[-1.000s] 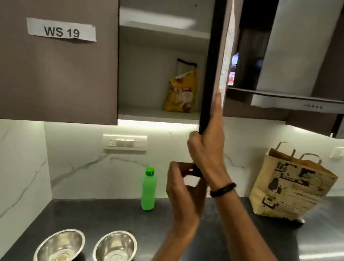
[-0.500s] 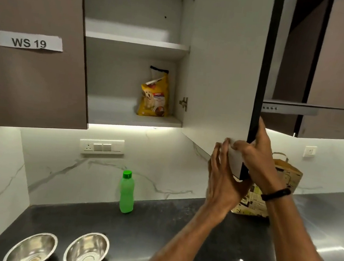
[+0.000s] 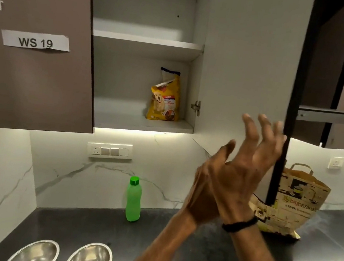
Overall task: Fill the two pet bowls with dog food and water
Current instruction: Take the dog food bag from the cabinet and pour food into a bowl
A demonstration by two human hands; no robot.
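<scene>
I see the cabinet door (image 3: 246,74) swung wide open, its dark edge just beside my right hand (image 3: 247,162). That hand is raised in front of the door with its fingers (image 3: 252,130) spread and holding nothing; I cannot tell whether the fingertips touch the door's edge. My left hand (image 3: 204,191) sits just behind and below it, mostly hidden, so I cannot tell how its fingers are set. A black band (image 3: 239,223) circles the right wrist.

The dog food bag (image 3: 164,98) stands upright on the lower shelf (image 3: 124,119) of the open cabinet, near its right wall. Down on the dark worktop (image 3: 88,224), the green water bottle (image 3: 134,199) stands against the marble wall. The two steel bowls (image 3: 88,258) sit side by side at the near edge, both cut off by the frame. A paper carrier bag (image 3: 297,201) stands to the right, partly behind the door.
</scene>
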